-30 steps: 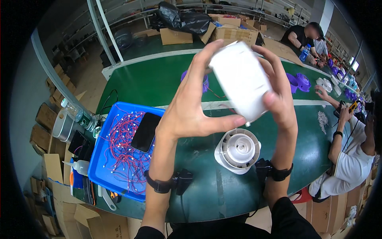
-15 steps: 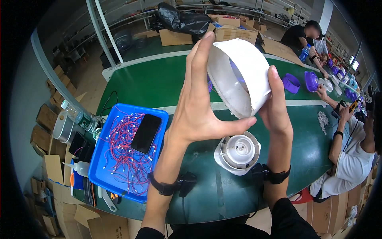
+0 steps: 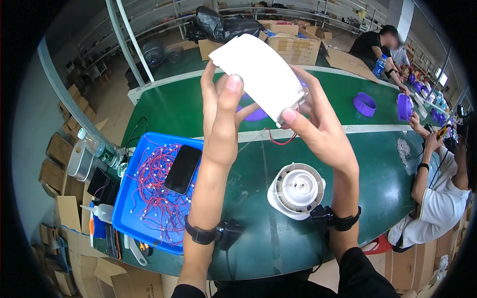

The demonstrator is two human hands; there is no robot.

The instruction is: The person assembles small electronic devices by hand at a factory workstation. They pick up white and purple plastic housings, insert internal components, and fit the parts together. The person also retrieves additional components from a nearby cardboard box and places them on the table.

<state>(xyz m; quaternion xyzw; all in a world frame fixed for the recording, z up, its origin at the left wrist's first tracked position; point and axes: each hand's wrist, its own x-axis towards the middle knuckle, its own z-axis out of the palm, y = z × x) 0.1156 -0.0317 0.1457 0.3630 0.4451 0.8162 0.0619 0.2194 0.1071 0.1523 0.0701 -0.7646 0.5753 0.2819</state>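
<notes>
Both hands hold a white curved plastic housing (image 3: pixel 258 72) up above the far side of the table, tilted, with its smooth outer wall toward me. My left hand (image 3: pixel 221 107) grips its left side, thumb on the front. At its lower right corner my right hand (image 3: pixel 320 116) presses with the thumb, the other fingers partly hidden behind it. A thin red wire (image 3: pixel 281 142) hangs below the housing near the right thumb. On the table beneath stands a white round fan-like base (image 3: pixel 298 189) with a finned ring and a domed centre.
A blue tray (image 3: pixel 119 213) at left holds red wires (image 3: pixel 159 184) and a black phone (image 3: pixel 183 169). Beside it are a water bottle (image 3: pixel 102 149) and a squeeze bottle (image 3: pixel 103 212). Purple rings (image 3: pixel 365 104) lie across the table. Co-workers (image 3: pixel 432 198) sit at right.
The housing has turned, so its outer wall rather than its open rim now faces me. The red wire has come into view. At right, a co-worker's purple part has shifted.
</notes>
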